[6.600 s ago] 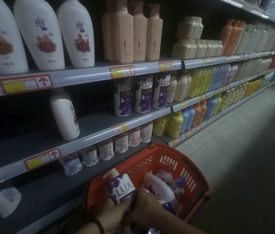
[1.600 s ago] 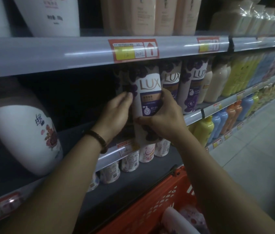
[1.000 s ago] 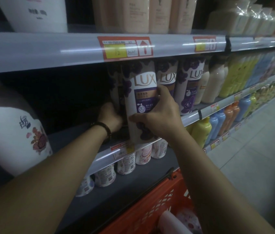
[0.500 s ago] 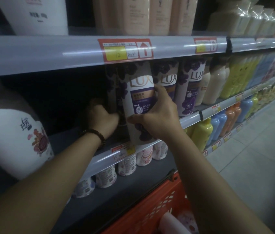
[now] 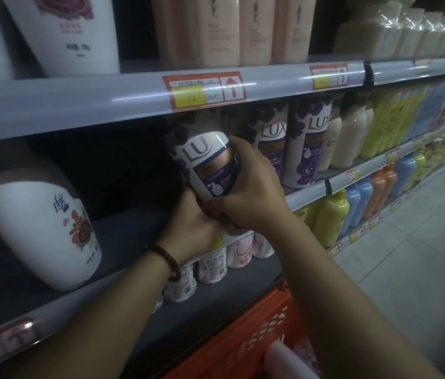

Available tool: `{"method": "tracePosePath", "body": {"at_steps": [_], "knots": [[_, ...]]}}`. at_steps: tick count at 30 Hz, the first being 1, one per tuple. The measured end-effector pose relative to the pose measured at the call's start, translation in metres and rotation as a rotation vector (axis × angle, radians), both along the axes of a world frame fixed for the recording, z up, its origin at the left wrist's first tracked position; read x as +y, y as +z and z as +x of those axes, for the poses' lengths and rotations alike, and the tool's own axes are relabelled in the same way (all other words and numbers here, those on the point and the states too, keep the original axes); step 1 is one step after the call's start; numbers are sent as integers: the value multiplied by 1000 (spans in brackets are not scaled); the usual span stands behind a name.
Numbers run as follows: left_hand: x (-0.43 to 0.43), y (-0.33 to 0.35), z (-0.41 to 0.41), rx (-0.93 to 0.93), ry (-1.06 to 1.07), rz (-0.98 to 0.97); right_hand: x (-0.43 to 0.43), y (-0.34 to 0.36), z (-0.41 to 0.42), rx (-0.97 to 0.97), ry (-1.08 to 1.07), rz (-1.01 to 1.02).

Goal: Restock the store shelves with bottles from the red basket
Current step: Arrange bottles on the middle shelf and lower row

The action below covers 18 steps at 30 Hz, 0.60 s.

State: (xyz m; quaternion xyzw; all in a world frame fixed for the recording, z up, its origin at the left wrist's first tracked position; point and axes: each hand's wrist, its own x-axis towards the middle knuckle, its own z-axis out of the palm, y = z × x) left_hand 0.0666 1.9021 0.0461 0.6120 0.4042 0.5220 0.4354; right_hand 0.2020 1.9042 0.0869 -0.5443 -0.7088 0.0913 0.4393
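Left of the shelved LUX row (image 5: 306, 151), the bottle (image 5: 205, 157) is tilted, top end leaning left. Right hand (image 5: 254, 192) wraps it, left hand (image 5: 191, 231) grips its base.

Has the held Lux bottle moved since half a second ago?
Yes. The bottle has tipped: its top has swung left and down, away from the red price tag above it.
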Motion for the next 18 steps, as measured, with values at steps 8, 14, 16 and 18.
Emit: {"method": "tracePosePath", "body": {"at_steps": [8,14,16,18], "knots": [[7,-3,-10,59,145,51,5,1,-16,-13,40,37],[11,-8,-26,239,254,75,12,-7,-30,42,104,7],[11,-8,-27,60,213,6,15,-12,-30,60,109,-1],[14,-9,-30,58,227,-9,15,-13,-29,77,119,-8]]}}
